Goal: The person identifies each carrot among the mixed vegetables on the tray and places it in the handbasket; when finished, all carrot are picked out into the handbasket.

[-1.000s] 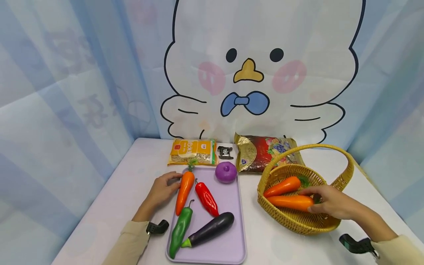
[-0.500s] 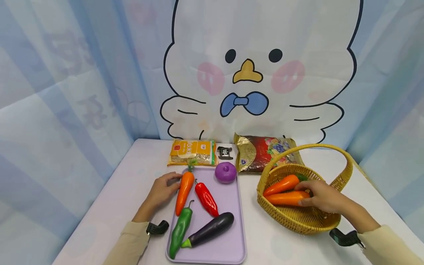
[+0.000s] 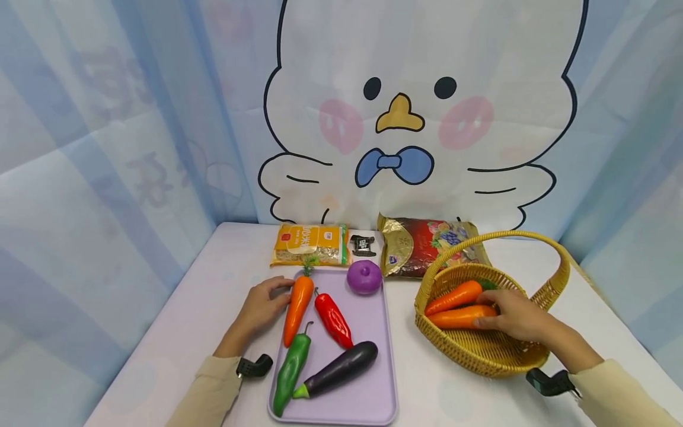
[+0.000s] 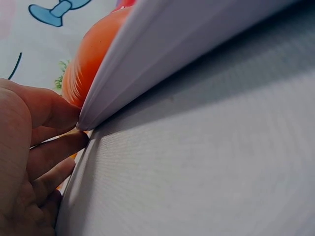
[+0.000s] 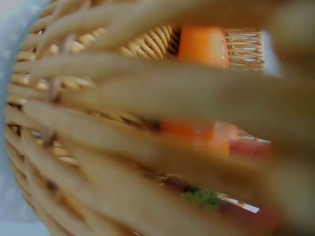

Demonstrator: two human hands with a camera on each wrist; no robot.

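My left hand (image 3: 262, 306) lies at the left edge of the lilac tray (image 3: 368, 320), its fingertips right at the rim beside a carrot (image 3: 298, 311). In the left wrist view, thumb and fingers meet the tray rim, fairly straight. Inside the wicker basket (image 3: 464, 356), my right hand (image 3: 514, 314) grips the thick end of the nearer carrot (image 3: 458, 317). A second carrot (image 3: 456, 298) lies just behind it, its leafy top partly covered by the hand. Blurred basket weave fills most of the right wrist view, hiding the right fingers.
On the tray are a red pepper (image 3: 333, 320), a green pepper (image 3: 290, 373), an eggplant (image 3: 341, 369) and a purple onion-like vegetable (image 3: 364, 277). Behind stand a yellow grain packet (image 3: 310, 244), a small black packet (image 3: 363, 245) and a red-gold bag (image 3: 411, 246). The basket handle (image 3: 512, 235) arches high.
My right hand has shifted left and slightly away from me in the basket, and the nearer carrot has moved closer to the other one. The left hand stays in place.
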